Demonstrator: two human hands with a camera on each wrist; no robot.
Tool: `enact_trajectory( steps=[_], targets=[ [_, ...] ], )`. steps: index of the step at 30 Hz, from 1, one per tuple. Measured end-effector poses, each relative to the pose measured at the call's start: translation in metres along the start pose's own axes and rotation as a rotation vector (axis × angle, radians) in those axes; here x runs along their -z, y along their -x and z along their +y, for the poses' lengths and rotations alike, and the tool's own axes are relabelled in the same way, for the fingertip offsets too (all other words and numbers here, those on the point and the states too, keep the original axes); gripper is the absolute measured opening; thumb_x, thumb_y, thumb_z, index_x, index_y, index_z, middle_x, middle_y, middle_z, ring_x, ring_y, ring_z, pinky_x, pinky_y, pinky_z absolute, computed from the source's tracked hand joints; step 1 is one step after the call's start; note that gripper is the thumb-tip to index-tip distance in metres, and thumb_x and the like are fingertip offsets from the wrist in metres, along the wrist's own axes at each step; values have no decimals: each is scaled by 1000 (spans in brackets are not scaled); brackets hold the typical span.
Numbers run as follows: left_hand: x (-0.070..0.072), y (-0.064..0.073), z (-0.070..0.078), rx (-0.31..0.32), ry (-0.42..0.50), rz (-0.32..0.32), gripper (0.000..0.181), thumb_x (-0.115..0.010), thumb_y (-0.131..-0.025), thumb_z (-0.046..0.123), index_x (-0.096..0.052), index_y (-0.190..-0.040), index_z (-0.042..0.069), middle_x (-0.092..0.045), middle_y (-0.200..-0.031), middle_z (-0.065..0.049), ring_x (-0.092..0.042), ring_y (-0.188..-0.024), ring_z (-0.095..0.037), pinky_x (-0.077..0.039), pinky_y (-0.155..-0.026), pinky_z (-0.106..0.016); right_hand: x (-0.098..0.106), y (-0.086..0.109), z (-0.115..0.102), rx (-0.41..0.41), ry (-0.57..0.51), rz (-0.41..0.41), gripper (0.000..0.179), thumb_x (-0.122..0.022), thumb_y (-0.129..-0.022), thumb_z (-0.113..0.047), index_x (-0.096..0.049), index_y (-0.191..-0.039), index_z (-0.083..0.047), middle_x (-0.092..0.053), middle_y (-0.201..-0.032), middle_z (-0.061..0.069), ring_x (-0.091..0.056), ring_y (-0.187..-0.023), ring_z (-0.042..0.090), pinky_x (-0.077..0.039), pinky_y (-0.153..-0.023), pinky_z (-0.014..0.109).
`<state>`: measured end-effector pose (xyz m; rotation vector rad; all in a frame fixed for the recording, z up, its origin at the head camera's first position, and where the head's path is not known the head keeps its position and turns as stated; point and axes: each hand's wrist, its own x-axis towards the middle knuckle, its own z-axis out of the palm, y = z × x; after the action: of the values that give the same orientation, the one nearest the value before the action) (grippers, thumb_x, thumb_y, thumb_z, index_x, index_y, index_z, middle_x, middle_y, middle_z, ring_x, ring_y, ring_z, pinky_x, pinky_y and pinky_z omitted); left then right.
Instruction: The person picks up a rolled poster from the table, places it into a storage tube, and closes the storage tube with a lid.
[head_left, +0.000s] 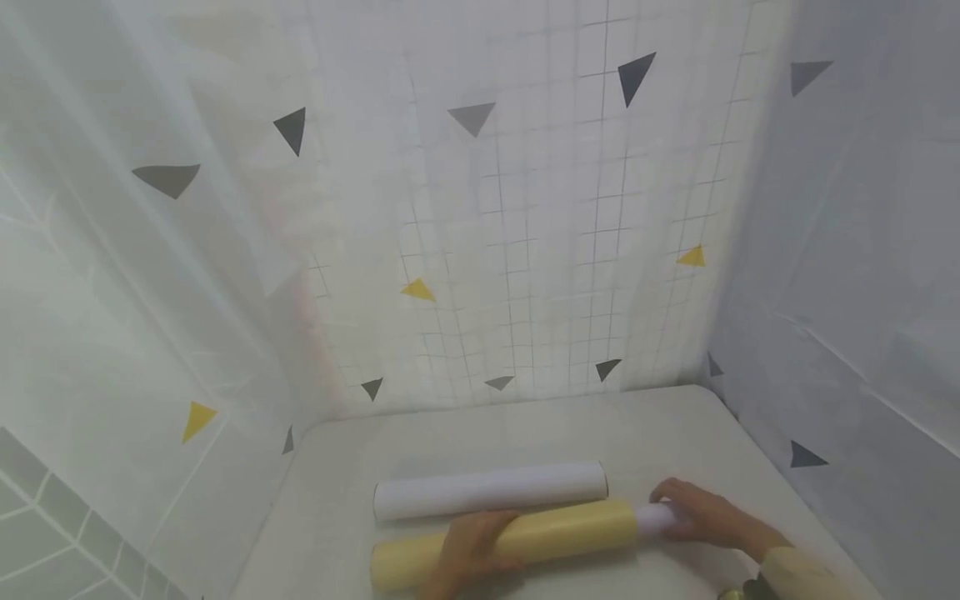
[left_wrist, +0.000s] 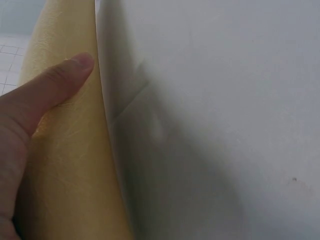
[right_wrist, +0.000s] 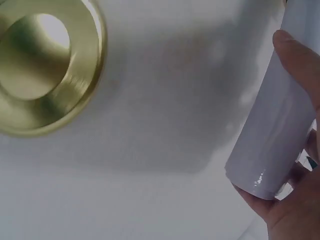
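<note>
A long yellow tube (head_left: 562, 532) with a glossy, finely creased surface lies across the white tabletop. My left hand (head_left: 474, 546) grips it left of its middle; in the left wrist view the thumb (left_wrist: 75, 67) lies over the yellow tube (left_wrist: 75, 165). From its right end sticks a narrower white roll (head_left: 651, 520), which my right hand (head_left: 705, 515) holds by the outer end. In the right wrist view the thumb and fingers wrap round this smooth white roll (right_wrist: 275, 125). Whatever part of it sits within the yellow tube is hidden.
A thicker white tube (head_left: 491, 490) lies just behind the yellow one, roughly parallel. Near my right forearm sits a round gold-coloured metal object (right_wrist: 87, 75), cut off by the view's edge. Pale sheeting with triangles (head_left: 525, 208) hangs around the white tabletop (head_left: 480, 429) at back and sides.
</note>
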<state>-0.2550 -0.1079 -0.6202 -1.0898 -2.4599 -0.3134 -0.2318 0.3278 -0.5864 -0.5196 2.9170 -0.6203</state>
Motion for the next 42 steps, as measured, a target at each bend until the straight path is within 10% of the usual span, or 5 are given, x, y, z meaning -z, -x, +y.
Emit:
enact_trajectory(
  steps=[6, 16, 25, 33, 42],
  targets=[
    [-3, 0, -1, 18, 13, -24, 71, -88, -64, 62, -71, -123, 26, -79, -105, 13, -73, -87, -3, -56, -73, -16, -1, -2, -16, 120, -14, 23, 40, -78, -86, -45, -66, -115, -22, -70, -114, -5, -67, -105, 17, -59, -89, 39],
    [-7, 3, -4, 36, 35, -49, 70, -85, -67, 66, -71, -123, 27, -79, -105, 14, -72, -85, -2, -55, -72, -15, -13, -8, -18, 52, -163, -47, 58, -76, -89, -46, -59, -132, -12, -67, -130, 8, -65, -115, 34, -57, -93, 43],
    [-8, 4, -8, 7, -3, 29, 73, -86, -63, 67, -71, -122, 26, -79, -106, 14, -73, -87, -3, -57, -75, -18, -11, -12, -7, -274, -381, -50, 59, -41, -109, -42, -44, -144, 6, -55, -141, 35, -52, -131, 56, -44, -106, 71],
    [-7, 3, -7, 16, -14, 5, 73, -85, -64, 67, -71, -122, 26, -79, -100, 13, -72, -82, -3, -54, -69, -16, -12, -13, -22, -333, -449, -74, 52, -56, -104, -37, -51, -135, 5, -68, -105, 15, -67, -85, 23, -59, -73, 42],
    [-6, 2, -6, 19, -6, 0, 73, -85, -64, 68, -70, -123, 27, -79, -104, 14, -73, -86, -3, -55, -72, -17, -16, -19, -34, -195, -488, -109, 35, -55, -105, -32, -64, -122, -3, -71, -118, 16, -68, -97, 22, -60, -78, 42]
  ],
)
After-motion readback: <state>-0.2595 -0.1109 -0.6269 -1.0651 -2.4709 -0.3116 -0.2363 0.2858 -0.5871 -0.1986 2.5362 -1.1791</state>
